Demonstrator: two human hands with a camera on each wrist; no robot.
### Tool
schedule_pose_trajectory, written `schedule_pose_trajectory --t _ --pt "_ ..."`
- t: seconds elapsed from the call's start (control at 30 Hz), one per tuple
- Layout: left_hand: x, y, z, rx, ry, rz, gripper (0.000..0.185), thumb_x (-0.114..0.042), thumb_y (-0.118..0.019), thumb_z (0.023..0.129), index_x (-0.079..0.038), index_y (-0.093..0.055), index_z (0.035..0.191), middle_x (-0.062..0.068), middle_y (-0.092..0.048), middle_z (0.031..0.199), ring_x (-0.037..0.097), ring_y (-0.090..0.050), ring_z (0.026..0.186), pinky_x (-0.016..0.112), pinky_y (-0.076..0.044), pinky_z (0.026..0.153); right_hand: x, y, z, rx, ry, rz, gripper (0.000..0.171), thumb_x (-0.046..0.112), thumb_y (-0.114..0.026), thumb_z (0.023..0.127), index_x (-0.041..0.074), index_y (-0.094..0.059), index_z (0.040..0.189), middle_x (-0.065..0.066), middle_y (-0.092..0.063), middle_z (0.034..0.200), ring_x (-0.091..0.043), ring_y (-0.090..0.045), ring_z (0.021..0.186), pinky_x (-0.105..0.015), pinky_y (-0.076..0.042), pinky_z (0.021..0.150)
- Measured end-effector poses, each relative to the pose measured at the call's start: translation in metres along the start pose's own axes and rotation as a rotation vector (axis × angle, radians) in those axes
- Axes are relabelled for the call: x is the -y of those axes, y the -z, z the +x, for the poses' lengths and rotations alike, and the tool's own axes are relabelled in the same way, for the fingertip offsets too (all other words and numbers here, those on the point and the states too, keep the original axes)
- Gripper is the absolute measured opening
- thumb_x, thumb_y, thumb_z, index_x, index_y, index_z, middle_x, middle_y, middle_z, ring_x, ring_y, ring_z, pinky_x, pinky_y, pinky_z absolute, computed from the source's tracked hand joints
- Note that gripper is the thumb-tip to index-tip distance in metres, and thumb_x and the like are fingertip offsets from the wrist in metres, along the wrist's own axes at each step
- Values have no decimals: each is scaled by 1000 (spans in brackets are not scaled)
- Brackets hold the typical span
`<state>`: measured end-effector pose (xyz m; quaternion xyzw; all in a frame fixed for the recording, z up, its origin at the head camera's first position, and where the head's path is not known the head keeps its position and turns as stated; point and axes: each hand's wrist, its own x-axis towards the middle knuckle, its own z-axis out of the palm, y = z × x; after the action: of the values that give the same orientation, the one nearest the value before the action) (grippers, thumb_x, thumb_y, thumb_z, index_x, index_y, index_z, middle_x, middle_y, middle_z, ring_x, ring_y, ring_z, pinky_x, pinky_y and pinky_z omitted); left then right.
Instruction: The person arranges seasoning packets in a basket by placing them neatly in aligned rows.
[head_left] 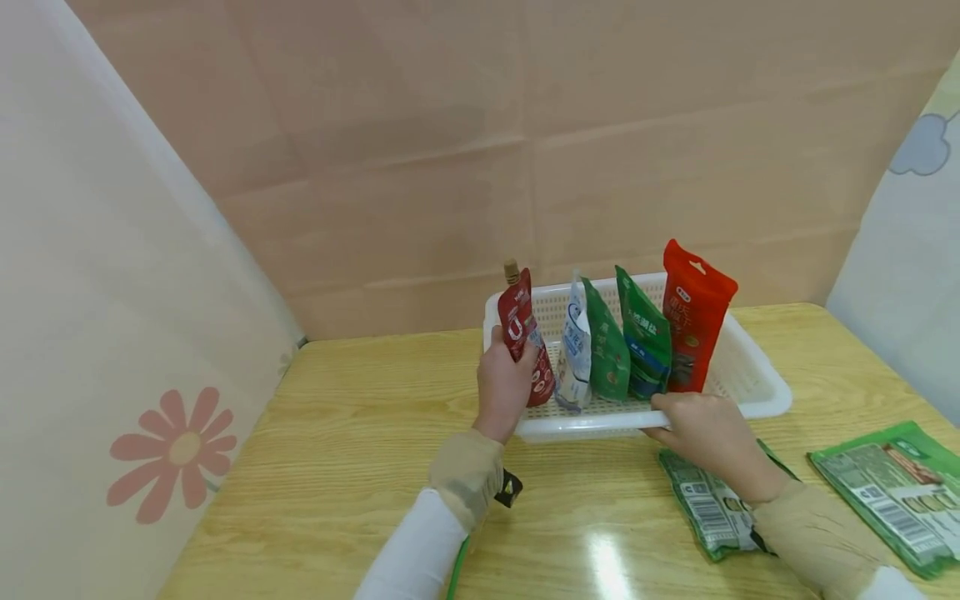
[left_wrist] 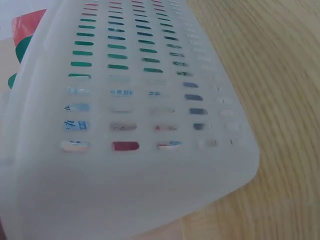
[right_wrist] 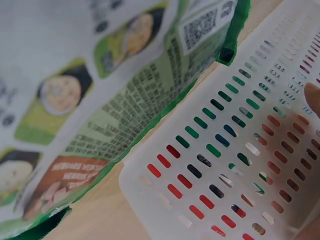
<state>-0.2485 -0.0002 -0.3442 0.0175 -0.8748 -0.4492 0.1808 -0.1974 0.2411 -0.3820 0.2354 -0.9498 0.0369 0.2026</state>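
Observation:
At the left end of the white plastic basket [head_left: 763, 392], my left hand [head_left: 506, 382] grips a dark red spouted pouch [head_left: 516, 310] with a tan cap, thumb across its front. The pouch stands inside the basket, leaning left. My right hand [head_left: 708, 425] holds the basket's front rim, fingers curled over it. Between the hands stand a blue-and-white bag [head_left: 576, 350], two green bags [head_left: 606, 346] and a red bag [head_left: 693, 321]. The left wrist view shows the slotted basket wall [left_wrist: 125, 185]; the left hand's grip is hidden there.
Two green-edged printed packets lie on the wooden table [head_left: 360, 433]: one packet [head_left: 708, 504] under the right forearm, another packet [head_left: 900, 492] at the right edge. A pinkish-tan cloth [head_left: 420, 167] hangs behind the table. A green cord [head_left: 457, 567] runs beside the left sleeve.

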Motion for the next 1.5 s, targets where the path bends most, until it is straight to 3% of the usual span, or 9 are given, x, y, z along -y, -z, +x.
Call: schedule_pose_trajectory --t 0.17,0.27,0.43,0.73,1.03,1.5 --pt "-1 2 -3 40 -57 139 15 -26 -58 93 -12 -52 95 9 -68 77 20 -58 62 29 -34 49 1 0 0 -12 1 -3 31 26 -86 66 15 -56 69 6 -50 53 -7 -40 45 -25 -38 42" --pt "-3 2 -2 54 -79 177 14 -27 -58 94 -14 -53 94 6 -66 73 16 -55 60 27 -31 48 1 -1 0 -21 2 -8 32 26 -86 66 16 -56 68 6 -49 53 -6 -39 45 -24 -37 41" --pt "-3 0 -1 51 -71 177 14 -24 -61 93 -12 -55 94 6 -70 79 19 -60 64 29 -36 51 1 -1 0 -25 2 -16 31 26 -86 66 16 -56 68 6 -49 53 -6 -38 45 -24 -36 41" --pt "-3 -9 4 115 14 148 20 -13 -62 88 -4 -50 102 18 -70 89 31 -67 75 37 -48 56 0 -1 0 -9 -6 -11 30 27 -85 67 15 -58 70 6 -49 53 -6 -38 45 -23 -36 42" --pt "1 -20 7 175 27 153 17 -8 -56 91 0 -46 102 21 -68 85 33 -68 73 37 -50 55 1 -1 0 -17 -3 -19 30 27 -86 66 15 -58 69 6 -49 53 -6 -39 45 -24 -37 42" --pt "1 -24 5 234 2 181 17 -6 -54 92 0 -42 101 22 -65 78 34 -65 67 37 -46 51 1 1 1 3 -17 -6 28 26 -85 67 14 -59 70 6 -48 54 -7 -38 46 -22 -36 43"
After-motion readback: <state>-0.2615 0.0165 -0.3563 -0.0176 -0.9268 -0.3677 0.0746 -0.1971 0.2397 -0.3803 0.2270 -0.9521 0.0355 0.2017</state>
